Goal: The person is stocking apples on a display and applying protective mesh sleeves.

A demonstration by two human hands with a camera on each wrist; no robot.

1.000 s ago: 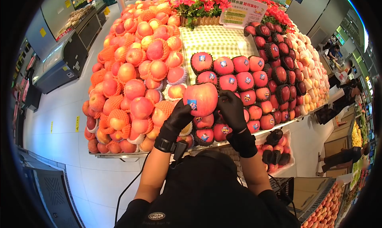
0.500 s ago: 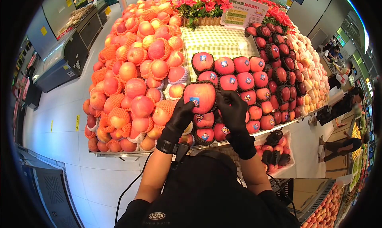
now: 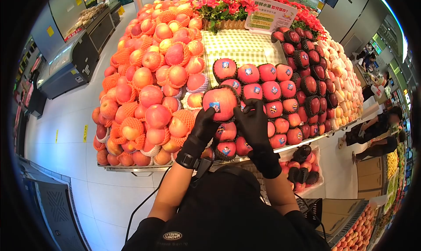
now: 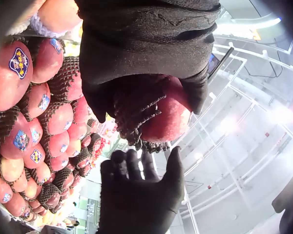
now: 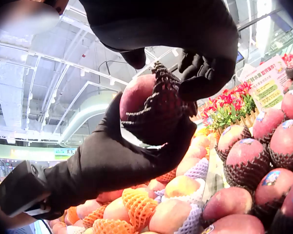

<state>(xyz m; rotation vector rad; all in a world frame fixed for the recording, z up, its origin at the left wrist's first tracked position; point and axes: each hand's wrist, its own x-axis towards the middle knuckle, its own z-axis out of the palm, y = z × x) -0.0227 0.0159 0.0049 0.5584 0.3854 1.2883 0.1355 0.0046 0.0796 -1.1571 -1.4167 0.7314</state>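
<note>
A large red apple (image 3: 226,101) with a blue sticker is held up over the display by my left hand (image 3: 204,127), gloved in black. In the right wrist view, the palm and fingers of that hand cup the apple from below. A black foam net (image 5: 158,105) wraps part of the fruit, its jagged edge standing out. My right hand (image 3: 253,126), in a black glove too, is close at the apple's right side. The left wrist view has the fingers of the right hand (image 4: 141,192) loosely extended and its thumb apart, right by the net's edge.
Netted apples (image 3: 272,90) with stickers sit in rows beneath and to the right. Left of them is a heap of peach-coloured fruit (image 3: 150,95), many in orange nets. A checkered cloth (image 3: 241,45), red flowers (image 3: 223,8) and a sign (image 3: 272,14) are behind.
More of the black net now shows around the apple's upper edge. My right hand has shifted slightly down, its fingers now apart from the apple's side. The left hand keeps its hold.
</note>
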